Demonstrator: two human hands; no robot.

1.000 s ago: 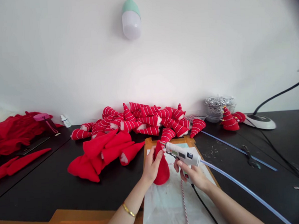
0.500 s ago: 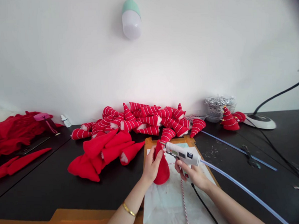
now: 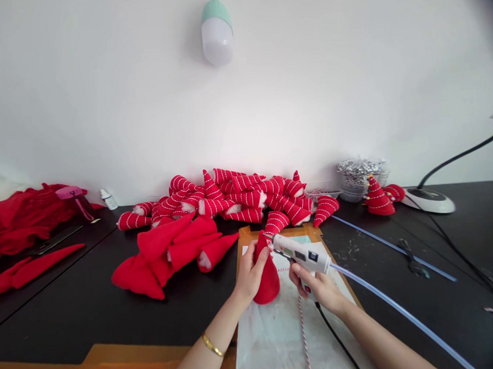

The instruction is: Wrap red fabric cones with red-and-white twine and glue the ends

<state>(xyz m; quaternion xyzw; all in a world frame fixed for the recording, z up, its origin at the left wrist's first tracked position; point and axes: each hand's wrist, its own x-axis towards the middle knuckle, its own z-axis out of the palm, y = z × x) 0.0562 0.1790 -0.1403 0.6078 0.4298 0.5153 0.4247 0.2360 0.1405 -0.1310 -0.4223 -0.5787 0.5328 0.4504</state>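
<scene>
My left hand (image 3: 251,273) grips a plain red felt cone (image 3: 268,274) while my right hand (image 3: 316,287) holds a glue gun (image 3: 302,253), nozzle touching the cone's tip; I judge gluing is underway, needing steady pressure next.

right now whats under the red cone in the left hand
The red cone stands on a white sheet laid over a brown board. The left hand grips it; the sheet directly beneath its base is hidden.

bare black table (image 3: 71,315) open to left & far right (image 3: 473,249), but plain red cones (image 3: 171,254) crowd left of mat, striped cone pile (image 3: 239,198) blocks behind, glue stick (image 3: 402,308) + cords (image 3: 461,256) cross right.
</scene>
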